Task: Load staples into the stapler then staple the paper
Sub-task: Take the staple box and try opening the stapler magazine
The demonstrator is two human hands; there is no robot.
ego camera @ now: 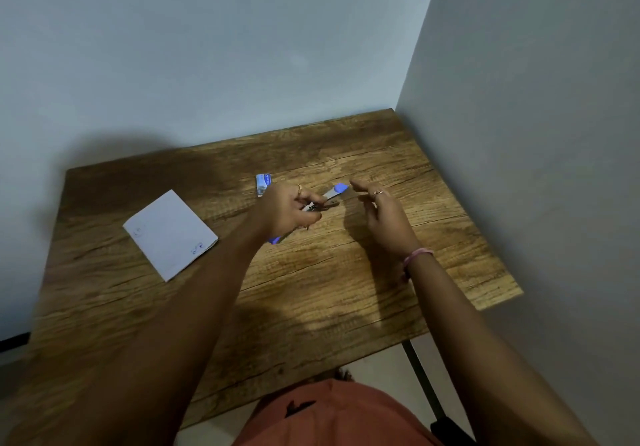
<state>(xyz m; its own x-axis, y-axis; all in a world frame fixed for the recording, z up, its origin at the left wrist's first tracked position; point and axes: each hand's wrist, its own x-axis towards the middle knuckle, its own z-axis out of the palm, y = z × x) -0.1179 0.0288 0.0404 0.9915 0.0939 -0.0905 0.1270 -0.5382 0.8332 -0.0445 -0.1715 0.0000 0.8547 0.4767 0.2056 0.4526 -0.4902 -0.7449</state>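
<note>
While our left hand (289,208) pinched the opened blue stapler (325,199), our right hand (382,215) hovered beside it, fingers spread, folded paper (169,234) far left on the wooden table (311,289).

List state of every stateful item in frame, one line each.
stapler: hinged open, held above the table
left hand: closed on the stapler
right hand: open, empty, beside the stapler's far end
staple box: on the table beyond the left hand; open or shut unclear
paper: flat on the table, left side, untouched
</note>
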